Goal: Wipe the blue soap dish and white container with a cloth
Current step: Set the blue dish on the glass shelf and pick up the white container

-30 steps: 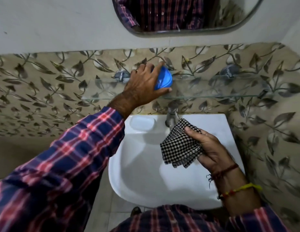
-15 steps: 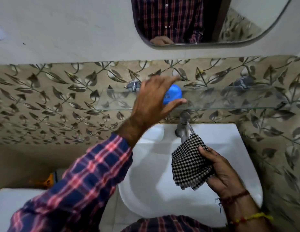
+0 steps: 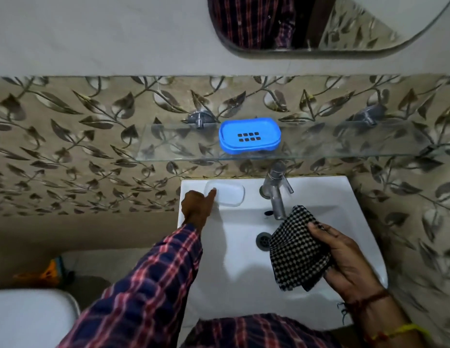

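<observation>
The blue soap dish (image 3: 249, 136) stands upright on the glass shelf (image 3: 344, 144), with nothing touching it. Below it, a shallow white container (image 3: 229, 194) sits on the sink's back left ledge. My left hand (image 3: 196, 208) is at its left end, fingers curled and thumb laid over the rim, pinching it. Over the basin, my right hand (image 3: 344, 257) holds a bunched black-and-white checked cloth (image 3: 296, 249), just right of the drain.
The white sink (image 3: 239, 272) has a metal tap (image 3: 276, 192) at the back centre, close to the cloth. A mirror (image 3: 319, 21) hangs above the shelf. A white toilet (image 3: 30, 317) is at the lower left. Leaf-patterned tiles cover the wall.
My left hand let go of the blue soap dish on the shelf and dropped to the white container on the sink ledge. The right hand still holds the cloth.
</observation>
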{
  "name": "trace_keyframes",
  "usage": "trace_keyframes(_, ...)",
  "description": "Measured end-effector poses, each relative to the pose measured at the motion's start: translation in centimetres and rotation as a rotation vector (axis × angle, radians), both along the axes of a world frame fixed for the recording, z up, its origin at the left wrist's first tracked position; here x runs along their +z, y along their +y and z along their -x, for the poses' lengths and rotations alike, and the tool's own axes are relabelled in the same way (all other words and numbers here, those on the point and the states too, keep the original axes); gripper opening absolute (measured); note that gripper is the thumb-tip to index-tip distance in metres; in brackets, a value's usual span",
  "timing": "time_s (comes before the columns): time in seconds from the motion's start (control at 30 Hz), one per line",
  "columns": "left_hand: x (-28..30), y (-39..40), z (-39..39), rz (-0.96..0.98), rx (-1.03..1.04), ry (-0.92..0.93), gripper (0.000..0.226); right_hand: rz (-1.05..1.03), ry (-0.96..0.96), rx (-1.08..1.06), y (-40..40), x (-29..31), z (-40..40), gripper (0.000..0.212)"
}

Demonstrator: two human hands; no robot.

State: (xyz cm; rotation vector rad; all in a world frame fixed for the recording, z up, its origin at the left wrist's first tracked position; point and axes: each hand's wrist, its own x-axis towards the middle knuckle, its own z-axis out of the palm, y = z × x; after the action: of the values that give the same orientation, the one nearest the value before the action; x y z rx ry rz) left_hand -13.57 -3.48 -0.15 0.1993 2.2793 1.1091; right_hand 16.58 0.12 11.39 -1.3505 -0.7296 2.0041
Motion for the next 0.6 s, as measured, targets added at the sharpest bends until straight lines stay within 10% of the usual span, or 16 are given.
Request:
trace_keyframes(0.17, 0.0, 1.6, 0.0, 0.032, 0.031, -0.037, 0.018, -0.016, -0.029, -0.022, 0.3, 0.2, 0.1, 0.036)
trace_keyframes(0.6, 3.4, -4.0, -6.2, -0.219, -0.091, 0.043, 0.009, -0.012, -0.027, 0.009, 1.3, -1.4, -0.5, 0.013)
